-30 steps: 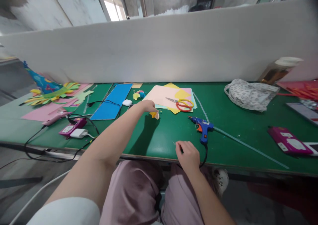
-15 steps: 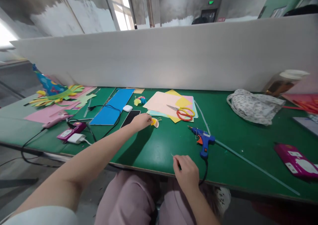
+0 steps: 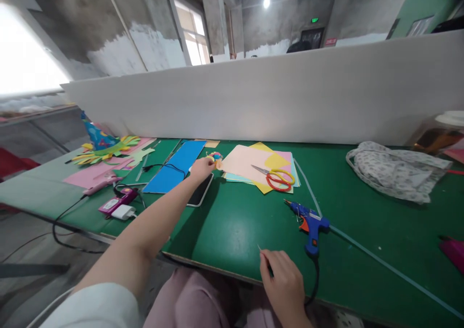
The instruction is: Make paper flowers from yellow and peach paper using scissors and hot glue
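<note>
My left hand reaches far over the table, its fingers pinched on a small yellow-and-peach paper piece. It is right beside a small cluster of colourful paper pieces, partly hidden by the fingers. Under that forearm lies a dark-screened phone. Near the front edge, my right hand is closed, thumb against forefinger, with a thin pale sliver sticking out; its exact kind is too small to tell. A blue hot glue gun lies to the right of this hand.
Scissors rest on stacked coloured paper. Left are a blue sheet, a paper party hat, a pink glue gun and a purple power strip. A patterned cloth bag lies right; a white partition stands behind.
My left hand has moved away from me with the paper piece, over to the colourful cluster. My right hand keeps its pinch near the front edge. The view has shifted slightly.
</note>
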`<state>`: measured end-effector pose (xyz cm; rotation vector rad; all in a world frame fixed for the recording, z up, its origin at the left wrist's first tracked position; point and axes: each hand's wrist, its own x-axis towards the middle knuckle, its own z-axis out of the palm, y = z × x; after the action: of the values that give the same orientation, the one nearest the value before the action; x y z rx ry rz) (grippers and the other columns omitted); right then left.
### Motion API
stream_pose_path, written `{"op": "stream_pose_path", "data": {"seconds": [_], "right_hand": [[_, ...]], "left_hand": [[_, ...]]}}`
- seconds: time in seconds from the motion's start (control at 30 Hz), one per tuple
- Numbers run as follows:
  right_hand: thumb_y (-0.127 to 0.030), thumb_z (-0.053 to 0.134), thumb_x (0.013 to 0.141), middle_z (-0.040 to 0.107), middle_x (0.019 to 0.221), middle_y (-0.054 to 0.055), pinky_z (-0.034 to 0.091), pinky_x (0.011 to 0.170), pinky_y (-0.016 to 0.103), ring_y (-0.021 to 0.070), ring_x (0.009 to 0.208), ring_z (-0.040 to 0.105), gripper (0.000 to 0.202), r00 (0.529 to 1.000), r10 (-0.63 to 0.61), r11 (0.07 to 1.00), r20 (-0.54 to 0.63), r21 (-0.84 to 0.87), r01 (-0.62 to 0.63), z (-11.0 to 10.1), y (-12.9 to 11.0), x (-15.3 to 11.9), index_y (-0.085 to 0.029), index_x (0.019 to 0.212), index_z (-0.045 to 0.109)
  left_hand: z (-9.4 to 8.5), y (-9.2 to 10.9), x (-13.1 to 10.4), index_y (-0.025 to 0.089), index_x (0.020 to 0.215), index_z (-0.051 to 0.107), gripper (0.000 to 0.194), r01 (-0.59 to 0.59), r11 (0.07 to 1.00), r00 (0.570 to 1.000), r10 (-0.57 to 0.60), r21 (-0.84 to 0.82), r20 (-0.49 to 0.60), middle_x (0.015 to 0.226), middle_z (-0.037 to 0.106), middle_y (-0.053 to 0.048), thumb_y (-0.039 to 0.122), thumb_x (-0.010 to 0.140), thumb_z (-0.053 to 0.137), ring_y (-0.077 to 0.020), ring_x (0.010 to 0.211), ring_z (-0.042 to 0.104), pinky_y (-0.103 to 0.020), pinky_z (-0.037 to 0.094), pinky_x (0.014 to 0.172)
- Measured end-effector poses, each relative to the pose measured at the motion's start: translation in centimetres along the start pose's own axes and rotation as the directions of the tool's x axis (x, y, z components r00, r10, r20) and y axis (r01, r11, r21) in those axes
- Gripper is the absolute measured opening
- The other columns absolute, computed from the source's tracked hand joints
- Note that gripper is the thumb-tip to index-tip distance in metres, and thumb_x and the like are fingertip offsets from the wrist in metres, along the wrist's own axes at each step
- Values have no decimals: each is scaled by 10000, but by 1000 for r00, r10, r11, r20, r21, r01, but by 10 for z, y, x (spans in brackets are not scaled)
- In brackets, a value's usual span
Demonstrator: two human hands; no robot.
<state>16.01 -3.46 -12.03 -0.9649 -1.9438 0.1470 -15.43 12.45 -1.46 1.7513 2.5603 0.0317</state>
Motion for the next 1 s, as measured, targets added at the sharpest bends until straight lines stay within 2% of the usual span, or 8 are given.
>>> {"op": "stream_pose_path", "data": {"seconds": [0.13,0.3,0.43,0.73,1.0], "right_hand": [[-140,468,872,599,613,20,364,595,287,145,586,542,166,1000,3,1000,-2,-5,-3,2,0,0,-161,783,606],[-120,465,868,604,615,23,357,581,282,142,581,546,160,999,-25,1000,-31,-4,25,1,-2,4,-157,798,603],[-118,477,861,599,605,25,358,579,283,147,576,546,147,1000,-25,1000,-15,-19,25,1,-2,2,-160,808,607],[-130,486,860,599,610,28,364,585,291,151,578,540,138,1000,-12,1000,1,-18,12,3,-1,-1,-161,816,613],[-121,486,858,597,605,29,361,577,287,148,576,540,140,1000,-21,999,-12,-36,21,6,-1,-1,-158,808,611]], "left_hand": [[7,-5,23,168,1114,536,303,181,983,983,-182,-18,-19,1121,562,-77,332,860,515,-185,967,571,-378,497,808],[26,1,30,160,1126,527,318,288,956,957,-289,-52,-9,1123,560,-82,333,860,515,-186,963,572,-385,499,803],[32,3,31,142,1119,533,328,336,940,941,-338,-66,-19,1122,560,-72,340,857,518,-205,970,570,-395,495,814],[25,6,41,162,1133,524,322,421,901,902,-428,-106,-54,1140,553,-85,335,862,512,-191,979,566,-394,493,819],[32,7,52,156,1137,521,332,390,909,915,-400,-147,-45,1137,554,-85,335,858,518,-193,980,567,-396,494,816]]}}
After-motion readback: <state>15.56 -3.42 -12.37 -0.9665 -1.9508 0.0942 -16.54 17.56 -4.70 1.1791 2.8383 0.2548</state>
